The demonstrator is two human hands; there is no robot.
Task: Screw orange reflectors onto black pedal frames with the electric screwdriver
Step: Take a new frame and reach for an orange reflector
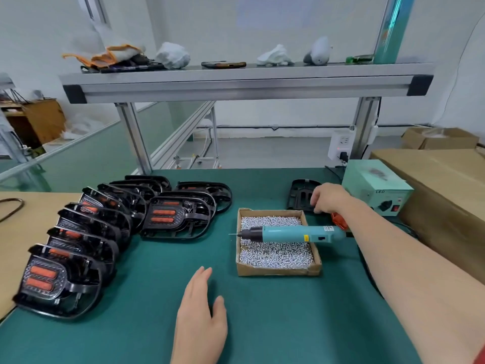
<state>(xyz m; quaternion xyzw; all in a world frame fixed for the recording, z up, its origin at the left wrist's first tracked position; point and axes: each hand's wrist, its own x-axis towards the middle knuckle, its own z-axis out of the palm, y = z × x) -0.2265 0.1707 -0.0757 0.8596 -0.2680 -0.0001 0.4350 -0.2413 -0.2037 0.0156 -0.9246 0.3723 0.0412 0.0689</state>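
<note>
My right hand [329, 197] reaches to the back right and rests over a bare black pedal frame [300, 194]; whether its fingers grip the frame I cannot tell. An orange reflector [338, 220] lies just under my right wrist. The teal electric screwdriver [294, 233] lies across a cardboard tray of silver screws [275, 270], tip pointing left. My left hand [200, 313] lies flat and open on the green mat, holding nothing. Several black pedal frames with orange reflectors [162, 216] are stacked in overlapping rows at the left, the nearest [52, 282] at the front left.
A pale green power supply box [375, 187] stands at the back right beside large cardboard boxes [446, 185]. An aluminium shelf frame [236, 82] spans overhead with rags and a phone. A tan board [15, 245] lies at the left edge.
</note>
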